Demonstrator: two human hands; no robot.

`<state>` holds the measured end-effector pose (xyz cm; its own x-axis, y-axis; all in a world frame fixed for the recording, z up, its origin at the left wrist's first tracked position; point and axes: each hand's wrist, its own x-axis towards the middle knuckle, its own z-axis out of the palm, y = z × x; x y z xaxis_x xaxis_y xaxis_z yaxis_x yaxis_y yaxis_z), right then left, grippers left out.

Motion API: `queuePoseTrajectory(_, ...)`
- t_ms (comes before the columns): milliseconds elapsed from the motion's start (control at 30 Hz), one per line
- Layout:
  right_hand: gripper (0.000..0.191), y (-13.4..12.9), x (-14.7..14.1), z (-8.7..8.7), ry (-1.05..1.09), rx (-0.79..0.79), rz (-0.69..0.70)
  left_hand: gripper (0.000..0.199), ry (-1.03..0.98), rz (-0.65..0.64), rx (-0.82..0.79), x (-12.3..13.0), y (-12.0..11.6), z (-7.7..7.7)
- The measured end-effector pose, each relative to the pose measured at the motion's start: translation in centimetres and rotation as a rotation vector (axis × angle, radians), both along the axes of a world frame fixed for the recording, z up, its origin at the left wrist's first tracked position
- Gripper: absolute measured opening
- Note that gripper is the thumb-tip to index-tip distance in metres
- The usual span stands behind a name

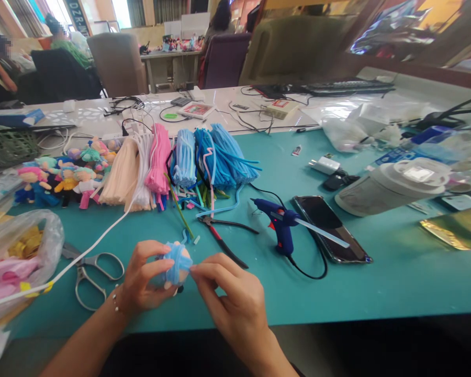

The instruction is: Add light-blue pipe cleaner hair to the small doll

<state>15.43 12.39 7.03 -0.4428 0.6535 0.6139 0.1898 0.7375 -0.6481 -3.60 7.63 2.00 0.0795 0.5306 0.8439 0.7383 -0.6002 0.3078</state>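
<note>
My left hand [147, 277] clamped around the small blue-and-peach figure [176, 264] above the bench's [361, 293] near edge, left of centre, my right hand's [235, 293] thumb and forefinger pinched together at its side.

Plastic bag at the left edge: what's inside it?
Inside the plastic bag, gold pieces show towards the back and pink material nearer the front. Whatever lies beneath them is covered and can't be told.

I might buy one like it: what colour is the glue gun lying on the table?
Dark blue, the glue gun, seen in the head view.
</note>
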Motion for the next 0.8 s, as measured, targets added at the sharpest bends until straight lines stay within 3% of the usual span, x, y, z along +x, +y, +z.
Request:
queuePoseTrajectory(633, 0.015, -0.05, -0.16, -0.09, -0.022, -0.002, -0.003, 0.025, 0.064, 0.003, 0.021, 0.16, 0.17, 0.4)
queuePoseTrajectory(800, 0.019, -0.06, -0.1, -0.07, 0.013, 0.012, -0.002, 0.037, -0.088, -0.024, -0.038, 0.12, 0.22, 0.2)
